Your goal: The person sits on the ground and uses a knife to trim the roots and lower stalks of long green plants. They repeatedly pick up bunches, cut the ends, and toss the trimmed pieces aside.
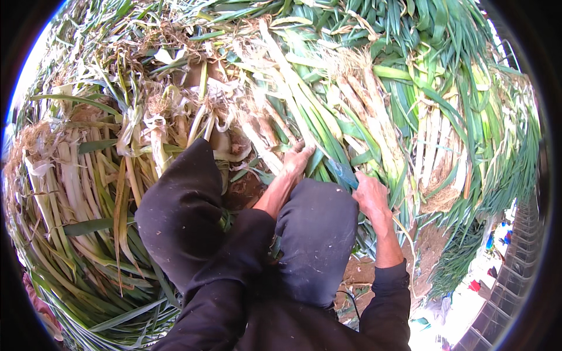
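My left hand (297, 159) is closed around a long leek stalk (295, 103) in front of my right knee. The stalk's white part slants up and away from my fingers, among green leaves. To the right, my right hand (371, 195) grips a blue-green-handled knife (343, 172). Its narrow blade points up and left, towards my left hand; the leaves make it hard to tell whether the edge touches anything. Loose leeks with brown hairy roots (366, 94) lie just beyond both hands.
A large pile of leeks (83, 184) lies at my left. Tied leek bundles (441, 149) are stacked at the right, with dense green leaves (423, 26) at the back. Peeled skins and root scraps (184, 61) cover the ground ahead. A thin pale cord (410, 245) hangs near my right forearm.
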`<state>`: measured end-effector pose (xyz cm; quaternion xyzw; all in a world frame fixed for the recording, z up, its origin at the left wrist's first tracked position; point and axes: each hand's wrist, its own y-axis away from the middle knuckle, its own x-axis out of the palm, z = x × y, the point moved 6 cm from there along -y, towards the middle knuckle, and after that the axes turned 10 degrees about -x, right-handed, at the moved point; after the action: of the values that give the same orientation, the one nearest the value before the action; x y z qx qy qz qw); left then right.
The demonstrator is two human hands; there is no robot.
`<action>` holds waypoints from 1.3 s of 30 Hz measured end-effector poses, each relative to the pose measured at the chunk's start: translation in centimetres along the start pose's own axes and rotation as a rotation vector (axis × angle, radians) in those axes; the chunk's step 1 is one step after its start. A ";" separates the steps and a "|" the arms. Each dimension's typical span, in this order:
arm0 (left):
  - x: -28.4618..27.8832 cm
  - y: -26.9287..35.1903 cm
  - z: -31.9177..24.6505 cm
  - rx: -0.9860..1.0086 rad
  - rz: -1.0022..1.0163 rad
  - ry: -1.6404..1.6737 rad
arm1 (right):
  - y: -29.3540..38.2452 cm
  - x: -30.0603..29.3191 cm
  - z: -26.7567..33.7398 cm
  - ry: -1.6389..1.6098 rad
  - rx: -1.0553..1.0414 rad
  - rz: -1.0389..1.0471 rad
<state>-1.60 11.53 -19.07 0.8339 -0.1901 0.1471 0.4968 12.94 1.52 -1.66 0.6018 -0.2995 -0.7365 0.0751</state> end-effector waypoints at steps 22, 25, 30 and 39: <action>-0.8 -0.2 0.4 -0.075 0.053 0.045 | -13.0 -3.1 5.4 -0.235 -0.006 -0.172; -0.2 -0.7 1.6 -0.102 0.208 0.253 | -12.8 -0.2 4.3 -0.528 -0.035 -0.023; -1.6 0.3 2.0 -0.128 0.183 0.264 | -10.9 1.4 3.2 -0.733 -0.138 0.007; 2.3 5.0 -3.0 -0.182 0.407 0.301 | 4.5 2.2 -3.9 -0.738 0.083 0.188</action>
<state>-2.07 11.62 -12.77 0.6991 -0.2905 0.3487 0.5525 14.89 -4.56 -1.54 0.2687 -0.3900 -0.8807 0.0051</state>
